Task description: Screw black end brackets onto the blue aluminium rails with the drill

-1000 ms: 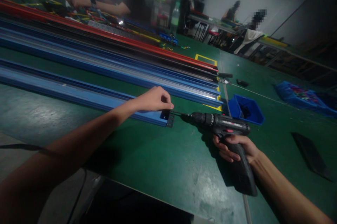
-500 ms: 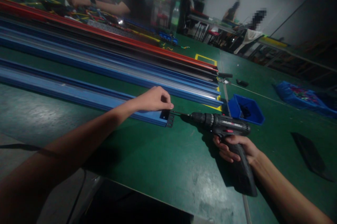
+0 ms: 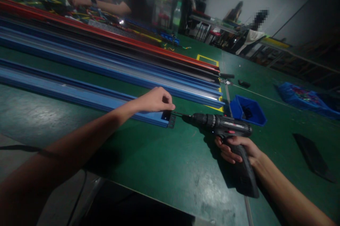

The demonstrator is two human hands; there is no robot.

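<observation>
Left hand: the left hand (image 3: 155,100) reaches forward over the near blue rail (image 3: 79,93), fingers curled in and fingertips pinched together right at the rail's end; whether anything small sits between them cannot be told.
Right hand: the right hand (image 3: 236,148) is wrapped tight around the grip of a black cordless drill (image 3: 225,126).
Drill position: it lies level, just to the right of the rail, its bit pointing left and meeting the black end piece (image 3: 170,119) on the rail's end, directly under the left fingertips.
Hands apart: the drill's body spans the gap between the two hands.
Surface: a dark green worktop (image 3: 159,162), scuffed and dimly lit, with the rail running off to the left.
More rails: a stack of long blue rails (image 3: 132,73) and a red rail (image 3: 119,38) lie side by side beyond the near one.
Room: a dim workshop; a co-worker's arm (image 3: 106,4) rests on the far side of the rails, and blurred figures sit at benches in the background.
Containers: a small blue bin (image 3: 248,111) stands just behind the drill, holding something dark, too dim to make out; a flat blue tray (image 3: 302,96) far right holds mixed coloured bits.
</observation>
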